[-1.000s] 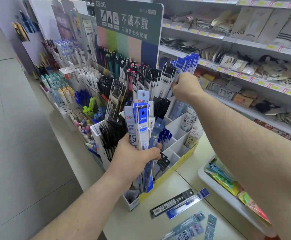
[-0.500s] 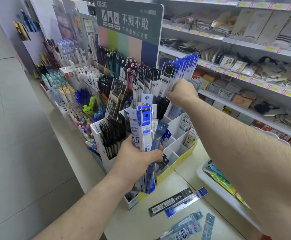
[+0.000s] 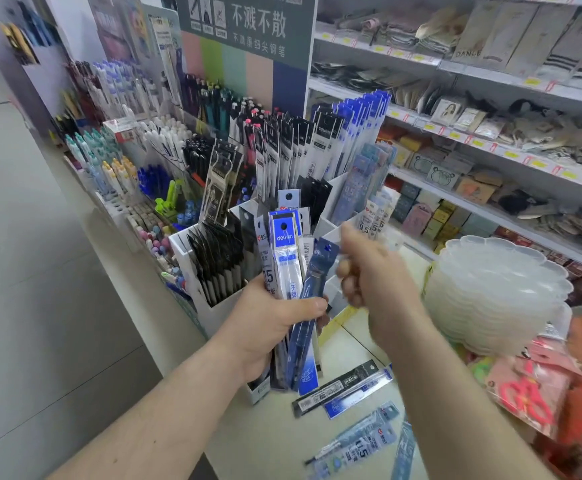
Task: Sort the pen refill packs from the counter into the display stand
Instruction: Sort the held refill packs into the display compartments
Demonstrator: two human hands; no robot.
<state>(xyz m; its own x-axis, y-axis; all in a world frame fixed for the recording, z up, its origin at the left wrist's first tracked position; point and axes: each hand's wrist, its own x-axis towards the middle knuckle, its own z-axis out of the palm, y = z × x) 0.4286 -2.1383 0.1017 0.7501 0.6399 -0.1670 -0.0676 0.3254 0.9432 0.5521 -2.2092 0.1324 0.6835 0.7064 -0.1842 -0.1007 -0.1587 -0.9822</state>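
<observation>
The left hand (image 3: 272, 327) is wrapped tight around a fanned bunch of refill packs (image 3: 288, 268), holding them upright just in front of the display stand (image 3: 338, 188). The right hand (image 3: 369, 275) sits close beside that bunch, on the stand's near side, fingers curled in; it is smeared with motion blur, so whether it pinches a pack or holds nothing cannot be told. Its fingertips are right at the top of the dark blue pack (image 3: 312, 306) that leans out of the bunch.

By the look of it, the step in hand is picking the next pack off the bunch. The next move calls for pulling one pack free without dragging its neighbours, reading its colour and tip size, then finding the matching compartment in the stand: black-headed packs and blue-headed ones stand in the rear rows, pale ones in a right-hand cell, and some near cells look open.

The packs are long, thin, flat sleeves of clear plastic with a card header and a punched hang hole. The front one has a blue header; another is marked 0.5. They look light and slippery.

More wait on the surface (image 3: 352, 344), below and nearer than the stand: a black pack (image 3: 334, 388) and a blue one (image 3: 359, 393) lying side by side, and paler blue ones (image 3: 359, 445) closer to the person, so plenty is left to sort
</observation>
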